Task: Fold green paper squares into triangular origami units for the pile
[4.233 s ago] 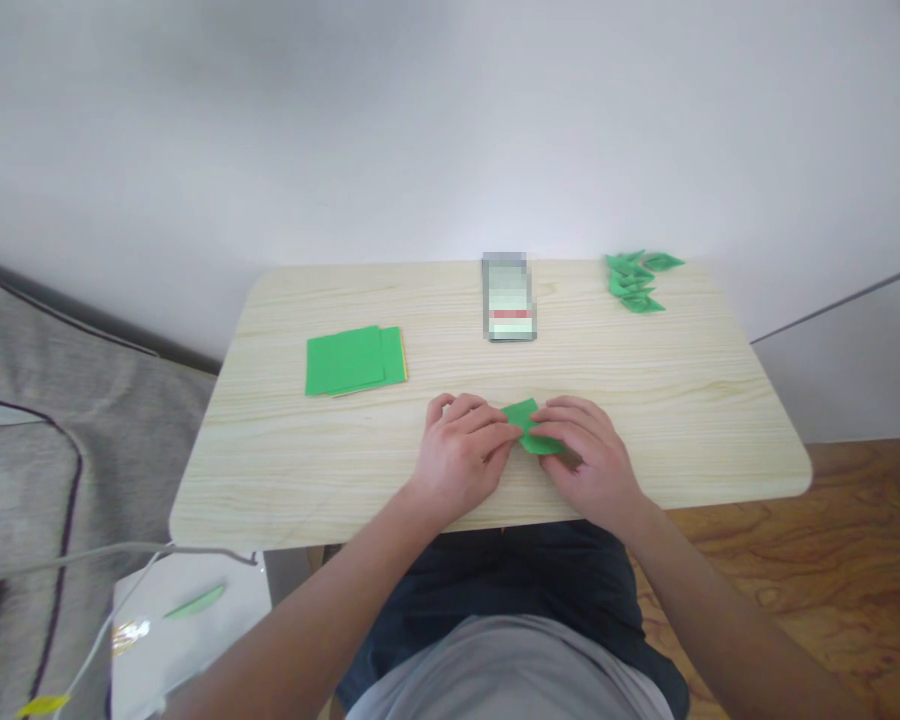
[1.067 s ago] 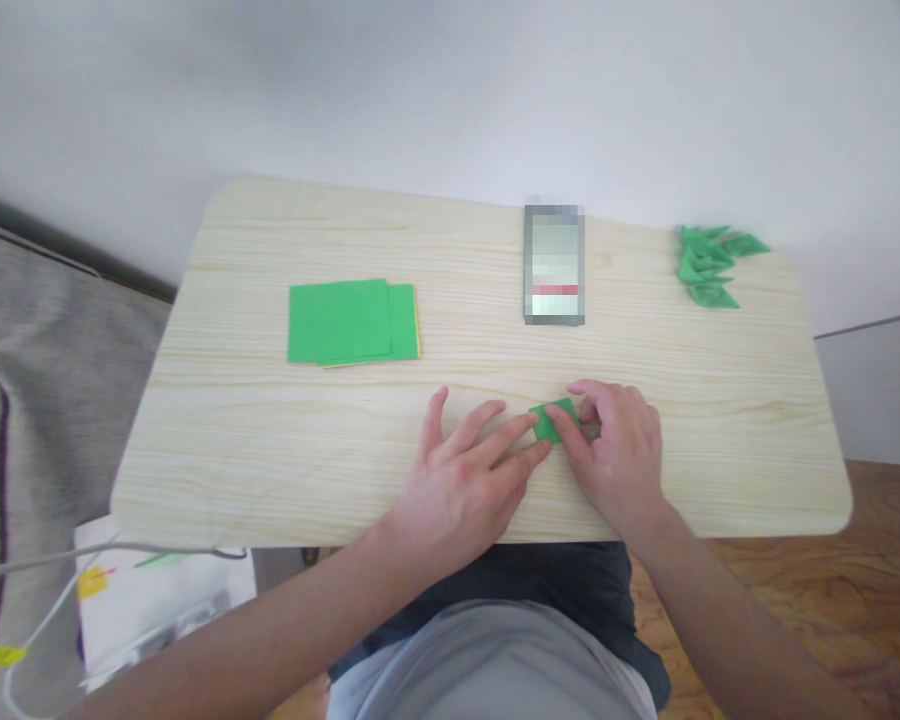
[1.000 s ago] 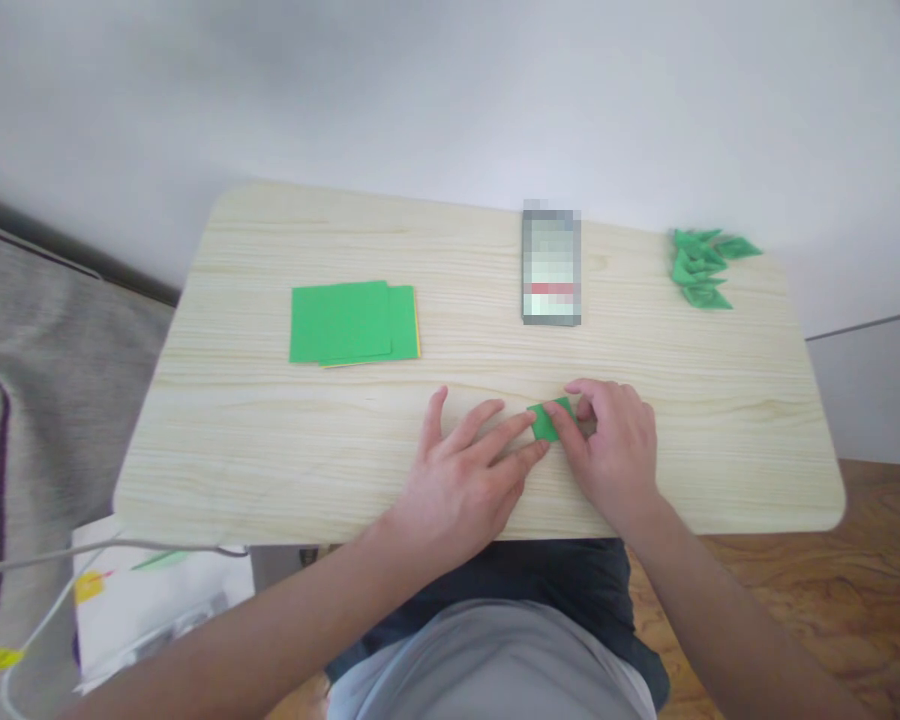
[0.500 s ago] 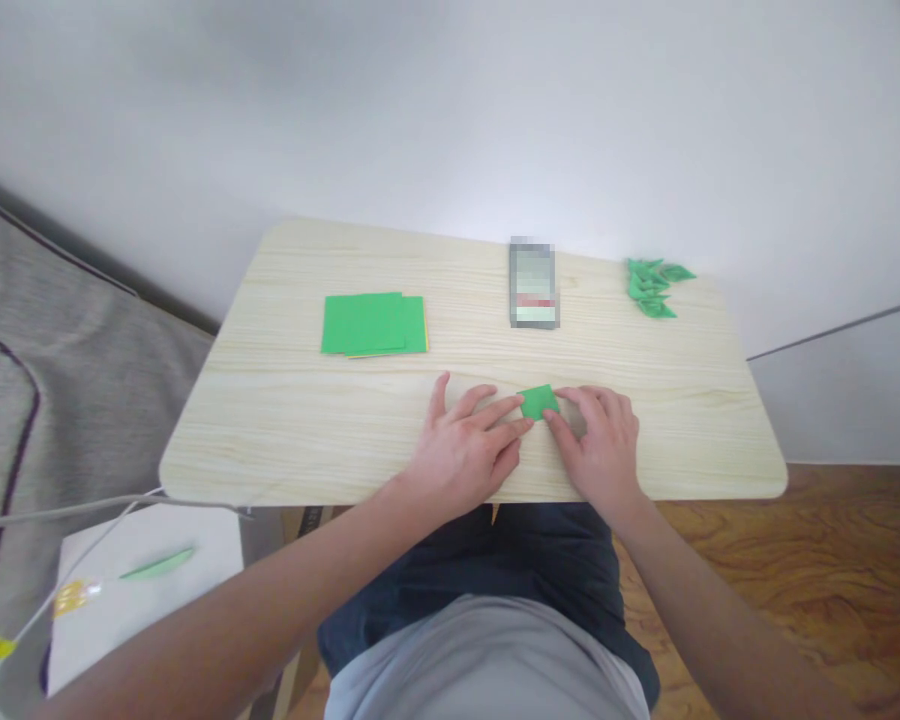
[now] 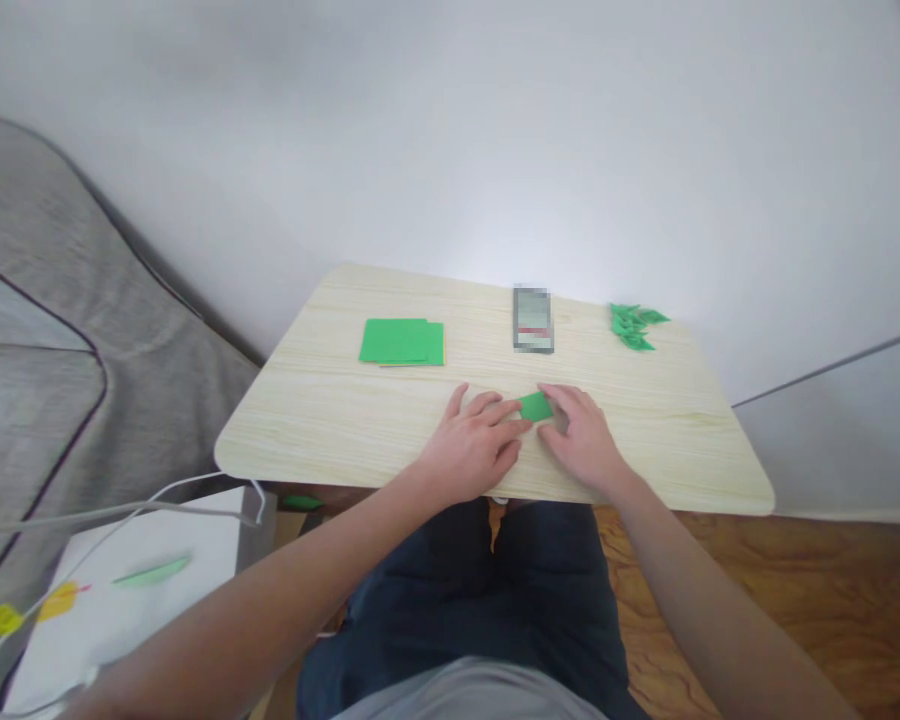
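A small folded piece of green paper lies on the table in front of me. My left hand rests flat with its fingers spread, and the index and middle fingertips touch the paper's left edge. On the other side is my right hand, its thumb and forefinger apart. The forefinger reaches the upper right corner of the paper, and the thumb is near the lower right; the fingers hide the right edge.
A stack of green paper sheets lies to the left on the pale wooden table. A phone is at the back, and several folded green paper pieces are heaped at the back right. Cables hang by the left corner.
The camera view has shifted, showing the table smaller. My right thumb has moved off the paper, and its forefinger now lies at the upper corner. My left hand stays at the left edge.
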A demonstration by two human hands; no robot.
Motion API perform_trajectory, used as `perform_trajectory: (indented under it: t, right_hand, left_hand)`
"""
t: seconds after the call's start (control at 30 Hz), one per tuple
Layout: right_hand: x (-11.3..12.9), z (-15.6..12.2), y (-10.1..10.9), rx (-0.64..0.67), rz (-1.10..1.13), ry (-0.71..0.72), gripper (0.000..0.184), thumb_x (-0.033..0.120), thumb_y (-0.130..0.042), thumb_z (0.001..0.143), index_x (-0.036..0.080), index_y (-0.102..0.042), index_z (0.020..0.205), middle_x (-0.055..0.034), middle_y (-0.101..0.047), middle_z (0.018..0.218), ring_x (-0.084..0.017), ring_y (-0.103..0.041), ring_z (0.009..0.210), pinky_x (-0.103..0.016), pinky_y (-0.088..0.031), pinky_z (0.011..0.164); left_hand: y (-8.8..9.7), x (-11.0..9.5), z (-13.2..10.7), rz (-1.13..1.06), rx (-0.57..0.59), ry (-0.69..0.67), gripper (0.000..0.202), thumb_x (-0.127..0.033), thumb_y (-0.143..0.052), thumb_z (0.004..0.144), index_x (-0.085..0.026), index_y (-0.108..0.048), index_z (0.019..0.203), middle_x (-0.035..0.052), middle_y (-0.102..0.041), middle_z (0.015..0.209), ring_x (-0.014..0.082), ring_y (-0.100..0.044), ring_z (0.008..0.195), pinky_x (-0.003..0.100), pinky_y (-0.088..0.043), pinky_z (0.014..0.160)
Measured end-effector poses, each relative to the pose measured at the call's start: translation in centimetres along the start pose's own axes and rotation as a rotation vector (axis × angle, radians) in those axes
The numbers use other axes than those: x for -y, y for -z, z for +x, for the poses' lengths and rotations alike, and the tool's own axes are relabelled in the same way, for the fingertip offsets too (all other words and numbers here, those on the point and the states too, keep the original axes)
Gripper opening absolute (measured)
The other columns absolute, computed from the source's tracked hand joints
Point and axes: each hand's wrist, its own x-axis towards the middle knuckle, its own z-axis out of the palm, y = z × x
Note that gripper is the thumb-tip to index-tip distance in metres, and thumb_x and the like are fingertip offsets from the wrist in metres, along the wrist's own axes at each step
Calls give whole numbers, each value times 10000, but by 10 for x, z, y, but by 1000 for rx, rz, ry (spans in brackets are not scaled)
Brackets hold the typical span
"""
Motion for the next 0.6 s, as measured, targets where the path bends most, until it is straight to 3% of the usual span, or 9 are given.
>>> perform_trajectory:
  t: [0.17,0.37,0.6]
  right_hand:
    - [-8,31,10,174,126,-47,700,176,-704,717,208,-578,1404,-62,-663,1121,-195,-625,888,-355,-513,829]
    - [-10,62,13,341,169,29,343,127,-693,695,229,-748,1018,18,-651,849,-159,-603,770,-276,-456,712]
    - [-3,70,17,333,174,126,183,134,-675,747,220,-741,894,17,-680,832,-152,-594,752,-280,-433,697]
  left_hand:
    - [3,-2,-1,43,-2,-5,328,-281,-577,978,-310,-703,1279,68,-610,1421,276,-498,1363,623,-253,1232]
    - [3,0,-1,18,-4,12,292,-301,-590,976,-306,-733,1230,79,-586,1419,286,-489,1358,598,-273,1223]
    - [7,9,3,-102,-53,33,423,-202,-591,937,-281,-653,1348,91,-565,1458,266,-516,1353,501,-404,1173]
